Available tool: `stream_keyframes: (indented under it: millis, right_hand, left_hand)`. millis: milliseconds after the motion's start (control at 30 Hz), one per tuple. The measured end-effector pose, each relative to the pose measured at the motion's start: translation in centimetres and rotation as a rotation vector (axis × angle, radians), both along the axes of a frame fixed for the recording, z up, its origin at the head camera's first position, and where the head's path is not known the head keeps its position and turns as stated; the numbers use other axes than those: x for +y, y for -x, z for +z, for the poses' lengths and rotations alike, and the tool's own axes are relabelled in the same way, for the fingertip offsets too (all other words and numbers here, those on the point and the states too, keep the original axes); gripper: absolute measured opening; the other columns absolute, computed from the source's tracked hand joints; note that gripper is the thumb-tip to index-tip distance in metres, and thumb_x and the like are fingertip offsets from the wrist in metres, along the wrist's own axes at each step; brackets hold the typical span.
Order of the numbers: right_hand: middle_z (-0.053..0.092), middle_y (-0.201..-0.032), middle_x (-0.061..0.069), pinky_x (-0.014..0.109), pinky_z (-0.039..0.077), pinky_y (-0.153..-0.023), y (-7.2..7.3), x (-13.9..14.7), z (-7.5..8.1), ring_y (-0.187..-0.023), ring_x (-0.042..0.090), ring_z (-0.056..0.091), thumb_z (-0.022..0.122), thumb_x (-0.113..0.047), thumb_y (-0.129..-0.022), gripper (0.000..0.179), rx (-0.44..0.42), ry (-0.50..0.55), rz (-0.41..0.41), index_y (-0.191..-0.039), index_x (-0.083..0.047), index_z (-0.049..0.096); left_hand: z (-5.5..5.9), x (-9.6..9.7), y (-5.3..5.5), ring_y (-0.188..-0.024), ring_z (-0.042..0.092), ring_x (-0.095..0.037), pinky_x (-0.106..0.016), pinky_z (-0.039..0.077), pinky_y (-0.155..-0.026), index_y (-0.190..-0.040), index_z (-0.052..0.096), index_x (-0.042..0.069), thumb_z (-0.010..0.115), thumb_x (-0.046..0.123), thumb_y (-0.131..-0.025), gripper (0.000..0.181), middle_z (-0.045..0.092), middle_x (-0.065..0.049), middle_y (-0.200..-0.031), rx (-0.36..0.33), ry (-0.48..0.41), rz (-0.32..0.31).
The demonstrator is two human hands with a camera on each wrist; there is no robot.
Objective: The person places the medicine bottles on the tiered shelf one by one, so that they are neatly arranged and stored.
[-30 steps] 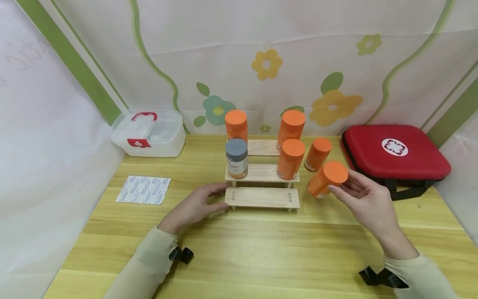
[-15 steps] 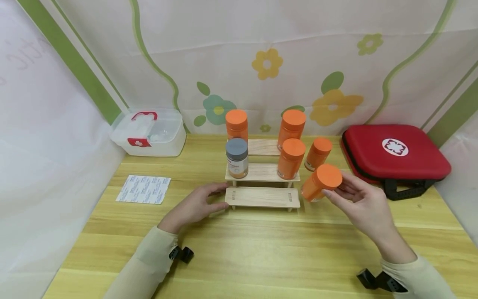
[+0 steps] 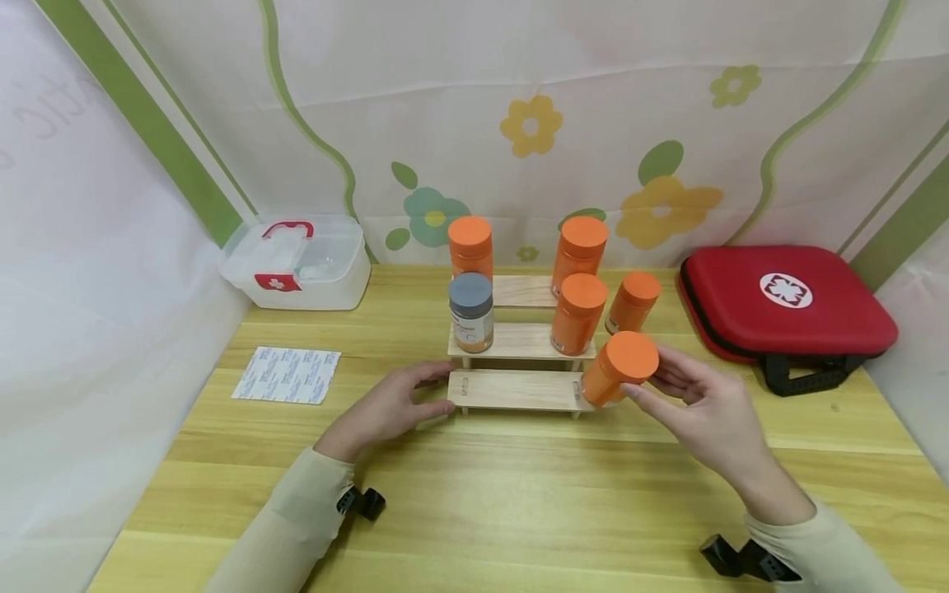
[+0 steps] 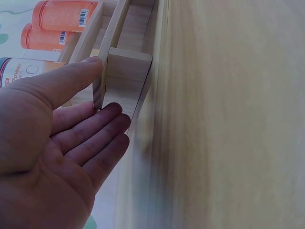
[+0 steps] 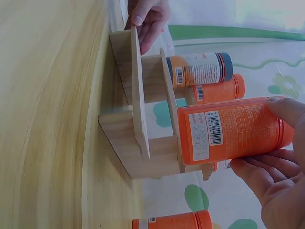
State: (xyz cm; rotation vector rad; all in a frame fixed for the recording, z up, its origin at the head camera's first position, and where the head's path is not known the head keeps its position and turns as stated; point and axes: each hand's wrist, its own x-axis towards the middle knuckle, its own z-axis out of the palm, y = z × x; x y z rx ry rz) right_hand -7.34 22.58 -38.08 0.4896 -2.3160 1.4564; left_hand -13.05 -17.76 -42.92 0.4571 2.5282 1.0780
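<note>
My right hand (image 3: 708, 412) holds an orange supplement bottle (image 3: 621, 366), thumb on one side and fingers on the other. The bottle is tilted, its base over the right end of the lowest step of a three-step wooden display stand (image 3: 522, 389). Its printed label and barcode face the right wrist view. At the left end of that same step, my left hand (image 3: 385, 412) pinches the board between thumb and forefinger; the other fingers (image 4: 102, 157) extend straight beside it. A grey-capped bottle (image 3: 471, 317) and an orange bottle (image 3: 578, 317) stand on the middle step.
Two more orange bottles (image 3: 582, 251) stand on the top step. Another orange bottle (image 3: 633, 301) is on the table right of the stand. A red first-aid case (image 3: 786, 305) lies at right, a clear lidded box (image 3: 319, 280) back left, a printed white packet (image 3: 285, 377) at left.
My right hand has carried the orange bottle leftward and slightly nearer, from beside the stand to over the right end of its lowest step. My left hand has stayed in place.
</note>
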Motion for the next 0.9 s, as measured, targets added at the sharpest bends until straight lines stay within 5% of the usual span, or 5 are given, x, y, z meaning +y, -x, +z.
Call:
stream_keyframes:
  millis: [900]
  right_hand:
    - [0.076, -0.125, -0.015, 0.016, 0.062, -0.090, 1.0, -4.1, 0.0, -0.111, -0.004, 0.074, 0.087, 0.018, -0.076, 0.063, 0.037, 0.006, 0.156, -0.135, 0.001, 0.073]
  left_hand:
    - [-0.3, -0.1, 0.1, -0.150, 0.054, -0.031, -0.058, 0.041, -0.127, -0.158, 0.056, 0.019, 0.077, 0.036, -0.102, 0.062, 0.060, -0.006, -0.159, 0.005, -0.017, -0.003]
